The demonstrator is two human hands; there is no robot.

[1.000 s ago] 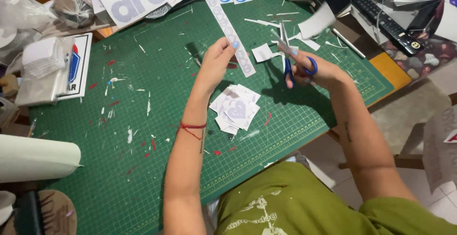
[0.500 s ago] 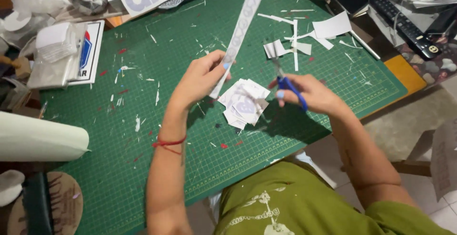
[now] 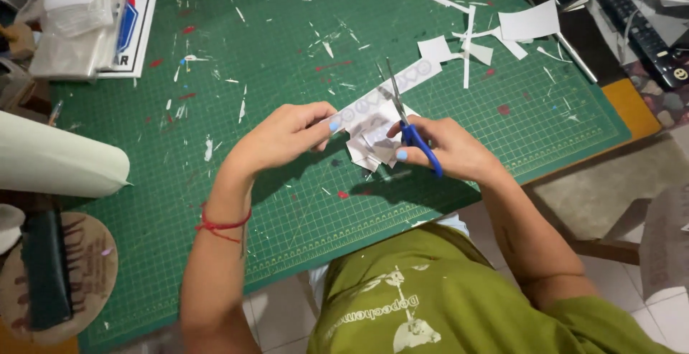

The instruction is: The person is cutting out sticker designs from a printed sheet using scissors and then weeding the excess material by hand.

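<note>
A: Right hand (image 3: 448, 149)?

B: Curled through the blue handles of the scissors (image 3: 409, 121), thumb and fingers in the loops. Blades point up and away, crossing the strip (image 3: 380, 99).

A: Blades parted or closed?

B: Nearly together, hard to say more (they look like one thin line from this angle). The hand itself is closed round the handles.

A: Left hand (image 3: 287, 135)?

B: Pinching the near end of the strip between thumb and fingertips. The strip is white with a row of round printed shapes, held low over the mat (image 3: 301, 203), running up and to the right.

A: Anything under it?

B: A small pile (image 3: 369, 146) of cut white pieces, lying on the mat just below both hands.

A: How far along does the person look?

B: Partway, by judgement. The pile says several pieces are already off; a good length of strip beyond the blades is uncut. Cannot tell how many shapes remain on it.

A: Further out?

B: White scraps (image 3: 495, 35) and slivers at the mat's far right, well apart from the hands. Plastic bags (image 3: 72, 27) at far left, a pale paper roll (image 3: 57, 157) at the left edge, a remote (image 3: 639, 31) at top right, off the mat. Red thread (image 3: 222, 223) on the left wrist.
</note>
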